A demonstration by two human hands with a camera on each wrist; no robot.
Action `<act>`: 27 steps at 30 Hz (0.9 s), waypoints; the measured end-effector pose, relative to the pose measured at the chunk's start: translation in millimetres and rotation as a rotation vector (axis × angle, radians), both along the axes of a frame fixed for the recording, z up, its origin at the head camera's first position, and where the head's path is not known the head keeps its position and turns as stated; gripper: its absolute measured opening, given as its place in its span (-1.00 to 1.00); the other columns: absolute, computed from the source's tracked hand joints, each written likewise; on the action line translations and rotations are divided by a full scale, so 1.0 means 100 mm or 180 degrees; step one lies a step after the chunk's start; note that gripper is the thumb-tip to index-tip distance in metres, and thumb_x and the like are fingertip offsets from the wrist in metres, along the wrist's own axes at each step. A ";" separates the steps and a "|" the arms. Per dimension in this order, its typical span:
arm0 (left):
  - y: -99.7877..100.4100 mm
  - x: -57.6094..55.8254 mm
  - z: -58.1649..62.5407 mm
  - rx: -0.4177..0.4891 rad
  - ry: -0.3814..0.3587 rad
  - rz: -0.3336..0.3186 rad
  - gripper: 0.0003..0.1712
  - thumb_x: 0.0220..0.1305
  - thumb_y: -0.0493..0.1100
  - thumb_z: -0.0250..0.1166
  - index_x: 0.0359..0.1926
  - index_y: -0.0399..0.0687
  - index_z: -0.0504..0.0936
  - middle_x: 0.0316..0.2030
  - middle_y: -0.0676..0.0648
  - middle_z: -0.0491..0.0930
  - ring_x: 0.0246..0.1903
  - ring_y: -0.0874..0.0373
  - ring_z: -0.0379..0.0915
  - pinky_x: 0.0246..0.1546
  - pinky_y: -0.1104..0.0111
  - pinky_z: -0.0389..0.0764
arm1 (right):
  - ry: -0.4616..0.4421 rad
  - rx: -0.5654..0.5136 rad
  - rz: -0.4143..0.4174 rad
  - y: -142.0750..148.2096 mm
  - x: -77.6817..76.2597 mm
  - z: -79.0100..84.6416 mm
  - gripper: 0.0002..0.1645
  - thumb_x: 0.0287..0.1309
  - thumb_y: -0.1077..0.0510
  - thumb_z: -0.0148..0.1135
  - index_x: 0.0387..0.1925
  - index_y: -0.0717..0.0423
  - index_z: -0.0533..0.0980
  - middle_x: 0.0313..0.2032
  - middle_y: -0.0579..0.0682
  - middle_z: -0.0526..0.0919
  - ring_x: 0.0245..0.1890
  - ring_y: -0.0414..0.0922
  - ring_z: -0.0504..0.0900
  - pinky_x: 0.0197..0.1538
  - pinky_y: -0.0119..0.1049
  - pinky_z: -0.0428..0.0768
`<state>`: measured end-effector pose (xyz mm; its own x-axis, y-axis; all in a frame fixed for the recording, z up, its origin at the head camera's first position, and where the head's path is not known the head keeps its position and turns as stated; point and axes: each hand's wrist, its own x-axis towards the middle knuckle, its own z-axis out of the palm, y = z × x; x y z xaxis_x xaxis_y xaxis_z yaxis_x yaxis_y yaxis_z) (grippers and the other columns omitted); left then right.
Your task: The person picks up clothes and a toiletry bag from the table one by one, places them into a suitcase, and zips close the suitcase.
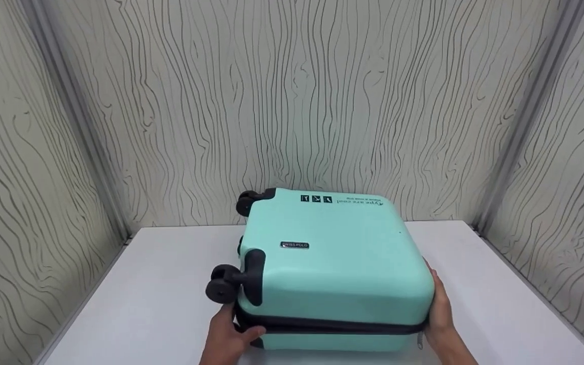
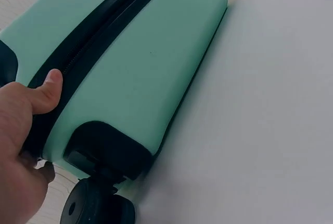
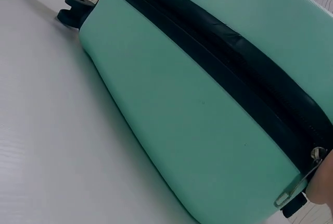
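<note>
White table [image 1: 155, 284]: mint suitcase [image 1: 342, 253] between hands [image 1: 227, 335] [image 1: 440, 310], wheels [image 1: 222, 291] leftward.

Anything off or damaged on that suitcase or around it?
One small thing: the dark zipper band on the suitcase shows a crease in the right wrist view, where the rest runs fairly smooth. Might be just soft trim folding; can't tell if it's damage. Nothing looks spilled on the visible table.
</note>
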<state>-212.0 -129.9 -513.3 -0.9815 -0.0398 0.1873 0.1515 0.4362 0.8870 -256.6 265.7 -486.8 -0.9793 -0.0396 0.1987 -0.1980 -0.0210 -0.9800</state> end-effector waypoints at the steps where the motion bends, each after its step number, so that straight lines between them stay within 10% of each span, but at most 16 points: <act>1: 0.01 0.00 0.00 -0.0010 0.0012 0.0018 0.07 -0.26 0.14 0.52 0.28 -0.14 0.26 0.12 -0.14 0.47 0.04 0.05 0.40 -0.15 0.26 0.50 | -0.0014 0.0012 -0.0010 0.01 -0.01 0.01 -0.25 0.29 -0.36 -0.75 0.45 -0.30 -0.18 0.39 -0.29 -0.01 0.22 -0.61 0.09 0.23 -0.56 0.06; 10: 0.00 0.00 -0.04 -0.0149 0.0090 0.0102 0.09 -0.21 0.23 0.47 0.31 -0.11 0.22 0.15 -0.13 0.45 0.11 0.01 0.39 0.02 0.16 0.47 | -0.0444 0.0728 -0.0168 0.09 0.15 0.08 -0.08 0.23 -0.43 -0.74 0.46 -0.01 -0.20 0.44 0.08 -0.11 0.43 0.14 -0.16 0.35 0.23 -0.06; 18: 0.07 0.04 -0.03 -0.0114 0.0181 0.0260 0.06 -0.19 0.18 0.48 0.30 -0.16 0.25 0.14 -0.16 0.47 0.14 -0.04 0.39 0.14 0.08 0.39 | -0.1064 0.1254 -0.0303 0.09 0.41 0.03 -0.25 0.22 0.21 -0.17 0.37 0.37 -0.13 0.28 0.44 0.07 0.21 0.36 0.26 0.02 -0.02 0.56; 27: 0.17 0.02 -0.06 0.0060 0.0052 0.0332 0.03 -0.22 0.16 0.50 0.27 -0.12 0.29 0.10 -0.14 0.49 0.10 -0.02 0.42 0.11 0.11 0.43 | -0.0924 0.2328 -0.0450 0.11 0.45 -0.03 -0.24 0.18 0.11 0.06 0.25 0.54 0.07 -0.08 0.27 0.54 -0.19 0.01 0.59 -0.13 -0.08 0.58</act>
<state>-210.2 -113.1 -519.8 -0.9687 -0.1454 0.2013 0.1205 0.4337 0.8930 -211.5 277.1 -490.0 -0.9934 0.0670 -0.0932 0.1143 0.6532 -0.7485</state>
